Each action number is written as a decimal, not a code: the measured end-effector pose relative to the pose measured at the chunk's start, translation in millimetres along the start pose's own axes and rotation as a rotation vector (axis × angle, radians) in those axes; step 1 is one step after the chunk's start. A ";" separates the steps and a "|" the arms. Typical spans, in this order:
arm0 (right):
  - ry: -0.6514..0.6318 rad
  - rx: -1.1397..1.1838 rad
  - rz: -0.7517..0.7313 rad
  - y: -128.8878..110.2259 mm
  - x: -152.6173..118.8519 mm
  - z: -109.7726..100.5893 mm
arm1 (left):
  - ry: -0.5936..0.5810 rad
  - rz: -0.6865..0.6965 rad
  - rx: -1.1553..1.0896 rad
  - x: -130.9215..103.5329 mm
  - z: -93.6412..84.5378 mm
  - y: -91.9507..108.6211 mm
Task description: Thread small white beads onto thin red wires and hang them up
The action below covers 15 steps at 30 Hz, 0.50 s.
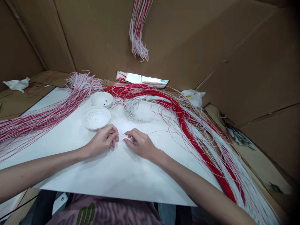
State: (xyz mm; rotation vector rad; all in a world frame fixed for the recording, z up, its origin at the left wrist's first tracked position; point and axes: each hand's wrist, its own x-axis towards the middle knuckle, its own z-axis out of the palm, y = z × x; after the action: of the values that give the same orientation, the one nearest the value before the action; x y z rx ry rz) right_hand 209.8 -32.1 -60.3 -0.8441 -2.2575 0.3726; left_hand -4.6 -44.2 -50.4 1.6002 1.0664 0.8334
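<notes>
A thin red strand (122,134) runs between my two hands above the white board (131,175). My left hand (106,139) pinches its left end, with the fingers curled together. My right hand (138,142) is just to the right, thumb and index finger apart, the strand passing by its fingertips. Beyond my left hand are a bowl of white material (96,117) and a second white bowl (101,99) with small dark specks. A loose coil of white strands (133,112) lies past my right hand.
Red and white strands (185,125) arc along the right side. Another bundle (47,117) spreads left. More strands (138,37) hang against the cardboard wall (187,37). Plastic bags (193,97) and a long tray (142,79) are at the back.
</notes>
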 end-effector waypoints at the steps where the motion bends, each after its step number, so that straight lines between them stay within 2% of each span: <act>1: 0.001 -0.002 -0.010 -0.7 0.2 1.0 | -0.005 -0.001 -0.006 0.0 0.0 0.6; 8: 0.029 0.036 -0.014 -3.2 3.1 7.4 | -0.013 -0.010 0.018 -1.0 -0.1 5.4; 15: -0.009 0.062 0.017 -5.6 2.3 4.0 | -0.018 -0.012 0.027 -1.5 -1.7 5.1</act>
State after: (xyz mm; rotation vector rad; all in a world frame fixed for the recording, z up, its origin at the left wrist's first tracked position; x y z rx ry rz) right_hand 203.1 -34.9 -59.3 -0.8322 -2.2361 0.4525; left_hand -5.5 -45.5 -45.1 1.6192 1.0775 0.7981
